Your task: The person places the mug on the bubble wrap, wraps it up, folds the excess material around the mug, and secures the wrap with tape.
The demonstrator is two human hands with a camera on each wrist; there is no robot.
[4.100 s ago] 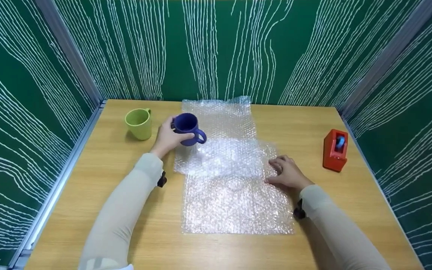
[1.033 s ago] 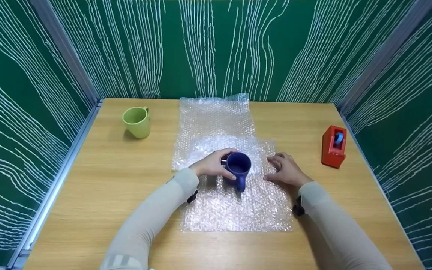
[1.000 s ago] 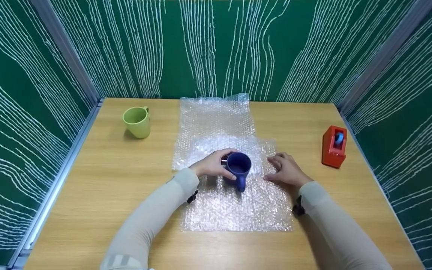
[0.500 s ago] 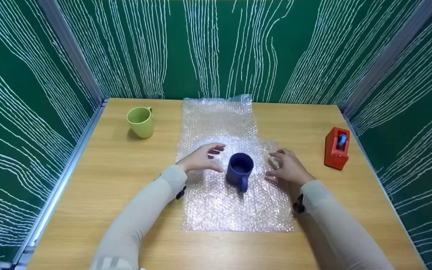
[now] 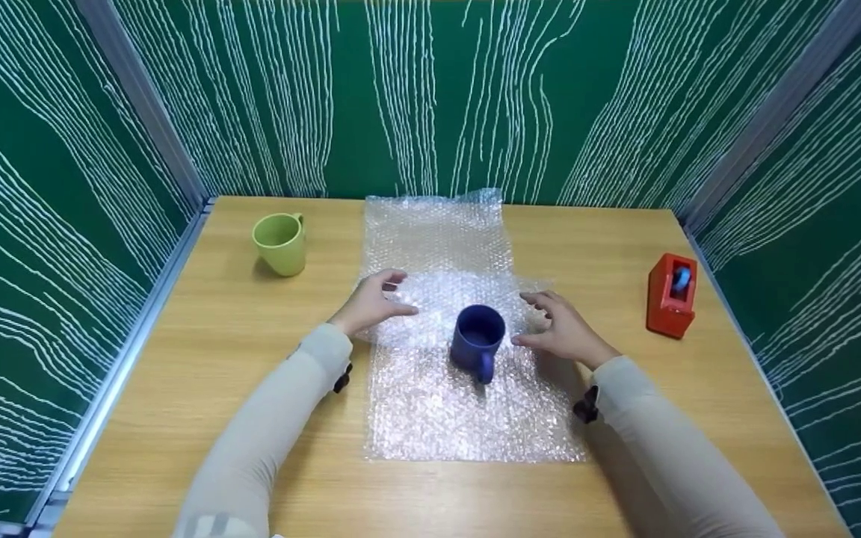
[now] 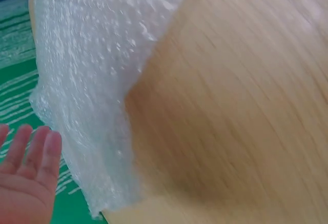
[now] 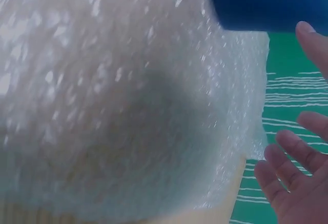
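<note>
Both your hands are released and grasp nothing. Your left hand (image 5: 371, 302) is over the left edge of the bubble wrap (image 5: 468, 426), its thumb and fingers apart, and the left wrist view shows the fingers straight and side by side. You have your right hand (image 5: 566, 332) over the wrap's right side, fingers extended and thumb held away from them. Whether either hand touches the wrap, you cannot tell from these views.

The blue mug (image 5: 471, 347) stands upright on the wrap between your two hands, with its handle turned toward you. It is nearer your right hand: the thumb tip is just beside it, and the head view shows a narrow strip of wrap in the gap. Your left hand is farther from the mug.

Under the mug, the wrap lies on the counter (image 5: 251, 388) in what look like overlapping layers, running from the far edge toward you. Its near end lies flat; its far end curls up slightly at one corner.

To your left, near the far edge of the counter, a green mug (image 5: 286, 258) stands upright, well apart from the wrap. Over on your right you have a red tape dispenser (image 5: 670, 310) with a blue roll in it. Green panels (image 5: 468, 97) with wavy white lines rise around the counter.
</note>
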